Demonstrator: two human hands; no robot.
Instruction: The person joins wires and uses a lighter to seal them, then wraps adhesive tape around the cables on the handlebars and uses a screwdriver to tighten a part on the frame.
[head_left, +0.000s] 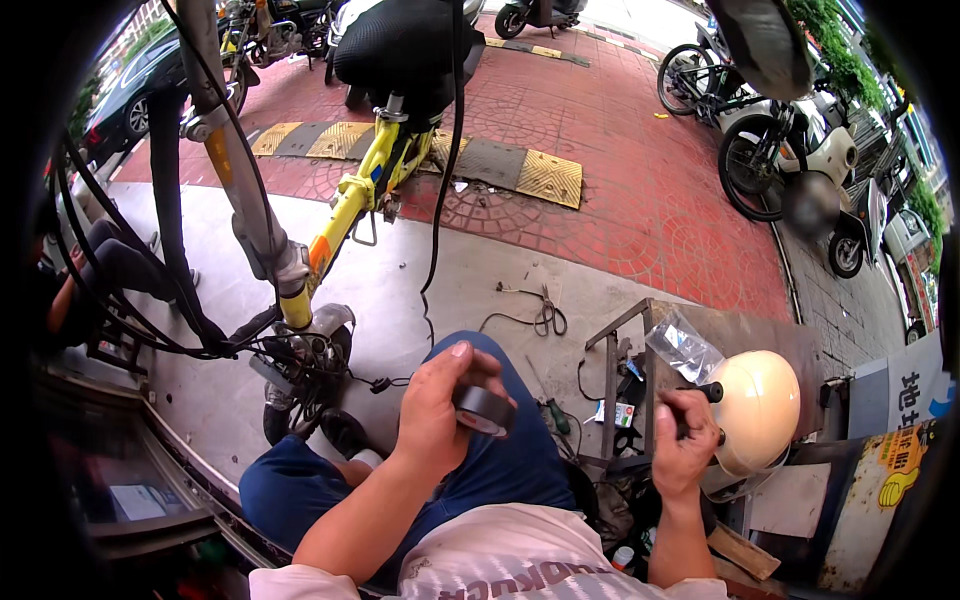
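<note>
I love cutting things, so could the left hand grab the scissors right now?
Probably not: the left hand holds a roll of tape, and the scissors lie on the ground beyond the bent knee, seemingly out of easy reach.

the roll of tape (487,410) sits in the left hand (437,405), toward its right side, above the person's thigh (535,450). well to the right of that hand is the right hand (683,445), just left of the helmet (760,405) at the near end of the bench (785,340). beyond the right hand, a plastic bag (684,345) lies on the bench. between the two hands, lower down, is a screwdriver (557,415); scissors (549,315) lie on the ground ahead of the left hand, slightly right. the bicycle (350,205) stands ahead and left of it, the speed bump (490,165) farther behind.
</note>
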